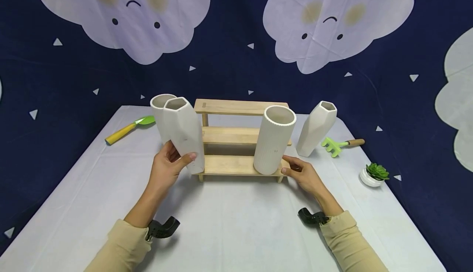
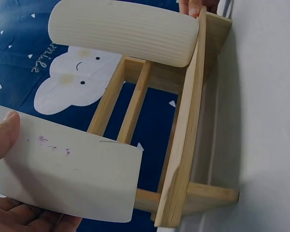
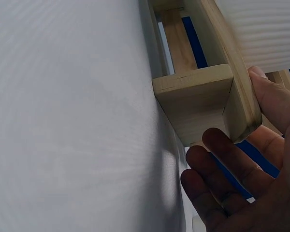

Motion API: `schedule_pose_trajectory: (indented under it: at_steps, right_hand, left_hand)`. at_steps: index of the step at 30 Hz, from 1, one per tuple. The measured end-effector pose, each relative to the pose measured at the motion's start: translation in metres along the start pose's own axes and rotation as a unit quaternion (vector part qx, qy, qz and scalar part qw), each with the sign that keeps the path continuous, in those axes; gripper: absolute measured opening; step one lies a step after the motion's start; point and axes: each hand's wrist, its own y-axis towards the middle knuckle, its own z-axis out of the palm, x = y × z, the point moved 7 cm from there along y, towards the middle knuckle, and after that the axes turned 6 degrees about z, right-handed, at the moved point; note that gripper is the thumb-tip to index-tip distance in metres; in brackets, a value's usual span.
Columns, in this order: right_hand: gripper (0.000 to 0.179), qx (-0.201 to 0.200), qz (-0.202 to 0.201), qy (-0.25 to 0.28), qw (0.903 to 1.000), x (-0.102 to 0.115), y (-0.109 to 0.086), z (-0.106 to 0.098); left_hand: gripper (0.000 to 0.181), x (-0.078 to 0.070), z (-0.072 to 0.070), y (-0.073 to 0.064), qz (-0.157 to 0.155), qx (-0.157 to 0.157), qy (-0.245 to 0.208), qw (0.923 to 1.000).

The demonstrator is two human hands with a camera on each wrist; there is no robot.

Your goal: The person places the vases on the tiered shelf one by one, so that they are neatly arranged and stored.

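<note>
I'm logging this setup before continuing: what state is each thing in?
Three-tier wooden shelf: standing
Left hand: gripping left faceted vase
Left faceted vase: held mouth up, base off the shelf
Right hand: holding the shelf's right end
Ribbed vase: standing on lowest tier
Rear-left round vase: mouth up, base hidden
Right faceted vase: standing
Trowel: lying flat
Hand rake: lying down
Potted succulent: upright

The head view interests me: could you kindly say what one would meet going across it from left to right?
Trowel, angular vase in the left hand, ribbed vase on the shelf, second angular vase, rake, potted plant.
</note>
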Motion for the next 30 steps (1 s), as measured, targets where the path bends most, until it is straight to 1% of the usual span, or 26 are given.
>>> schedule_pose_trajectory:
  at_steps: [8, 15, 22, 30]
  right_hand:
    - [0.049, 0.002, 0.0, 0.006, 1.0, -0.001, 0.0, 0.0]
    - [0.049, 0.002, 0.004, 0.003, 1.0, -0.002, 0.0, 0.0]
    - [0.049, 0.001, 0.005, 0.005, 1.0, -0.004, -0.001, 0.0]
    - [0.05, 0.003, 0.003, 0.01, 0.9999, -0.004, 0.001, 0.001]
  left_hand:
    - [0.068, 0.004, 0.016, 0.008, 0.009, 0.019, -0.011, 0.9997]
    - [0.072, 0.009, 0.029, 0.014, 0.003, 0.033, -0.024, 0.9992]
    - [0.07, 0.011, 0.042, 0.019, -0.001, 0.051, -0.033, 0.9982]
    - [0.068, 0.01, 0.053, 0.024, -0.003, 0.057, -0.04, 0.9976]
